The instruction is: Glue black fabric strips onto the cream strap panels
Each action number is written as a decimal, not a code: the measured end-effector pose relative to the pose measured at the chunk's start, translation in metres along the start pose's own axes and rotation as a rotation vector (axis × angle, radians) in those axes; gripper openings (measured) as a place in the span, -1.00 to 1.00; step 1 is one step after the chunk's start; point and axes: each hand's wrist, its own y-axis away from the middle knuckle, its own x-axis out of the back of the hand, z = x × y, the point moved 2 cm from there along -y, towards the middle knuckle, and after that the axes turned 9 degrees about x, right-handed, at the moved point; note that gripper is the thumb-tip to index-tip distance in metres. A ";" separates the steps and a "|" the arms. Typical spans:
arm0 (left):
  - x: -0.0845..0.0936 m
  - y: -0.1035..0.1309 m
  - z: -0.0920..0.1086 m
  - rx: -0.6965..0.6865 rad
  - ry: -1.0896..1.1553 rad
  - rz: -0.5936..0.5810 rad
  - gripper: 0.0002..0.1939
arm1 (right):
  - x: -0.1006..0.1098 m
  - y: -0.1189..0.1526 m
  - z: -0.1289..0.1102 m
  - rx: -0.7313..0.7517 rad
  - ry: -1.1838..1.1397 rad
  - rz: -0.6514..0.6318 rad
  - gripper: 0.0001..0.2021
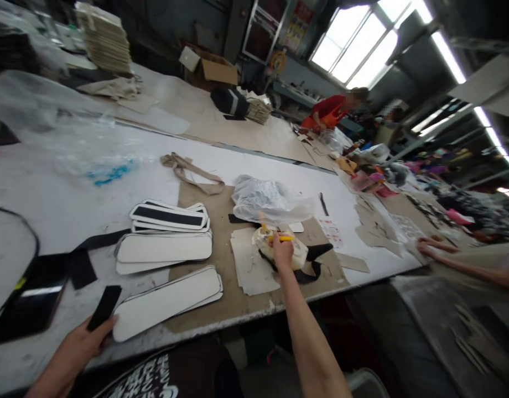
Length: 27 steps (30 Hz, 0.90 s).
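Three groups of white, black-edged oval panels (165, 251) lie at nine o'clock of centre — one stack near the table's edge, two stacks behind. One crumpled clear bag (266, 200) at center, one cardboard box (211, 69) at twelve o'clock — two hands.

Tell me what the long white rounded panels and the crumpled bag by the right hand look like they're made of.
The white panels look like stiff board or foam with a matte white face; thin dark edges show, and one higher up has a black face. The bag looks like thin clear plastic film: translucent, wrinkled, glossy.
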 end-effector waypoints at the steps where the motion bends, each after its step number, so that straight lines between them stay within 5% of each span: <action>1: 0.003 -0.001 -0.007 0.020 0.066 -0.038 -0.54 | 0.003 0.005 0.004 -0.031 -0.010 0.008 -0.55; 7: 0.009 -0.004 -0.013 0.040 0.204 -0.136 -0.55 | 0.026 0.068 -0.006 -0.201 -0.296 0.059 -0.63; 12: 0.009 -0.005 -0.013 0.046 0.278 -0.204 -0.57 | -0.016 0.178 -0.077 -0.149 -0.522 -0.474 -0.70; 16: 0.012 -0.006 -0.015 0.046 0.299 -0.240 -0.58 | -0.059 0.241 -0.123 -0.107 -0.584 -0.705 -0.75; 20: 0.015 -0.008 -0.015 0.043 0.305 -0.273 -0.58 | -0.082 0.263 -0.137 -0.116 -0.638 -0.729 -0.75; 27: 0.017 -0.013 -0.017 0.046 0.300 -0.292 -0.54 | -0.098 0.276 -0.126 -0.083 -0.535 -0.744 -0.75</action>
